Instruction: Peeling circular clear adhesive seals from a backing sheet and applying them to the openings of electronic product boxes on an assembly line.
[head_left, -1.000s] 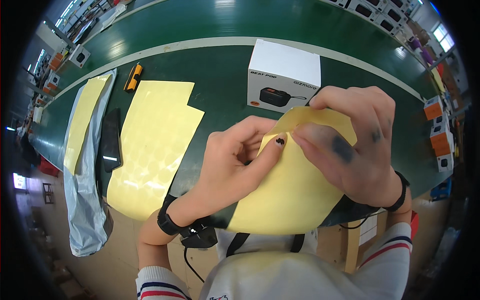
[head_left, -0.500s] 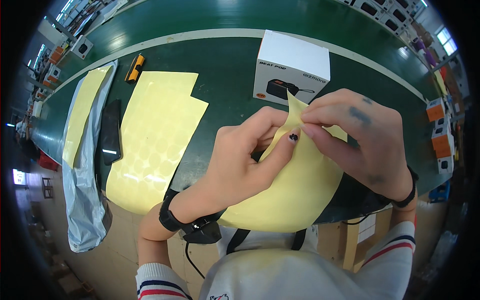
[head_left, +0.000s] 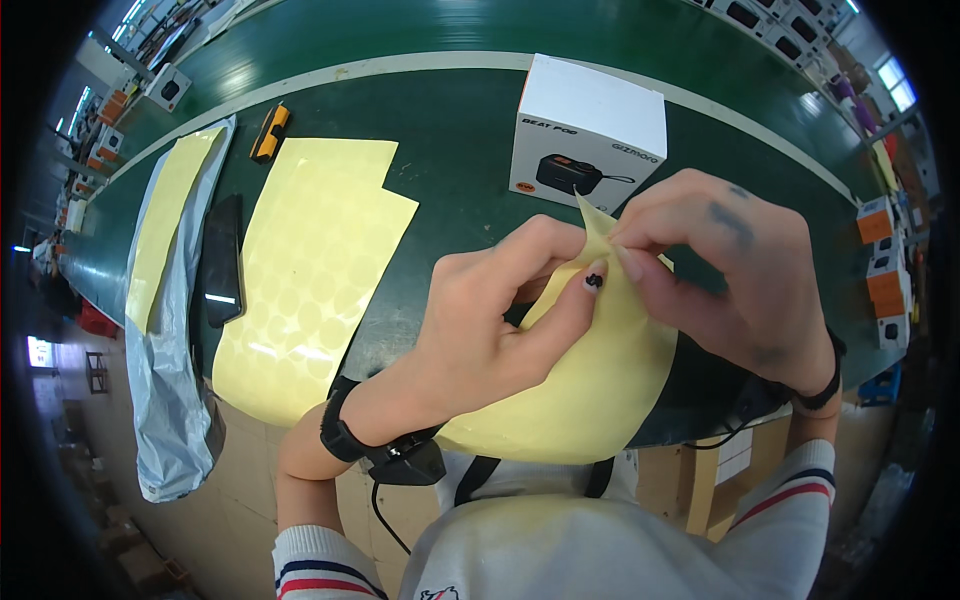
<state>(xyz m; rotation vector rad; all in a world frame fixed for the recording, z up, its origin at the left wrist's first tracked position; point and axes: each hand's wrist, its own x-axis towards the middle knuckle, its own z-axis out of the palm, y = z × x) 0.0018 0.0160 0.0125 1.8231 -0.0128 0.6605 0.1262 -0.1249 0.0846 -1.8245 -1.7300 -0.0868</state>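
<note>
Both hands pinch the upper part of a yellow paper sheet [head_left: 590, 385] that curves down over the table's near edge. My left hand [head_left: 500, 310] grips it between thumb and bent fingers. Right beside that, my right hand [head_left: 735, 260] has thumb and forefinger closed at the sheet's creased corner, which stands up in a point. Whether a small sticker sits between the right fingertips is too small to tell. A white box [head_left: 590, 120] with a picture of a black speaker stands just beyond my hands. Left of me lies another yellow sheet [head_left: 310, 260] with rows of round stickers.
On the green table [head_left: 450, 130], a black phone [head_left: 224, 260] lies left of the sticker sheet, near an orange-and-black cutter [head_left: 269, 133]. Farther left, a yellow strip [head_left: 175, 220] rests on a crumpled plastic bag [head_left: 170, 420] hanging over the edge. Boxes [head_left: 885, 275] stand at the far right.
My right hand has shifted slightly right, its fingertips still at the sheet's corner. The sheet's right part has drawn in a little. My left hand keeps its hold.
</note>
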